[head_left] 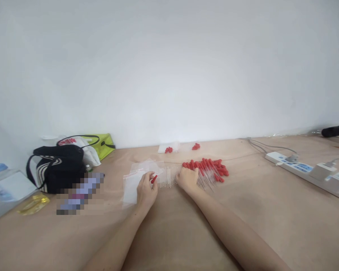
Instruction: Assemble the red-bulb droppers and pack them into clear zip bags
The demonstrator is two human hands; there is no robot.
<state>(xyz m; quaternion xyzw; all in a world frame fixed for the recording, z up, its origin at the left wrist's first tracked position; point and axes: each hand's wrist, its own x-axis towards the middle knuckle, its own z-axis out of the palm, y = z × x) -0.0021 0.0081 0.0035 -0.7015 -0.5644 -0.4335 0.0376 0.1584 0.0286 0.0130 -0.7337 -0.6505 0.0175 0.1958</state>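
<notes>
Bulb (154, 179), red, between fingertips of left hand (147, 189); tubes (168, 178) beside right hand (188, 179)

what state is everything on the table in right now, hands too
Left hand: closed on a red bulb
Right hand: at the clear tubes, grip hidden
Clear tubes: lying roughly side by side
Red-ended tubes: heaped loosely
Plastic bags: flat, overlapping
Power strip: plugs fitted
Black bag: upright, cannot tell if zipped

Left hand (147, 189) holding a red bulb (154, 179), right hand (187, 178) at clear tubes (168, 177), red-bulbed droppers (205, 165) beside
</notes>
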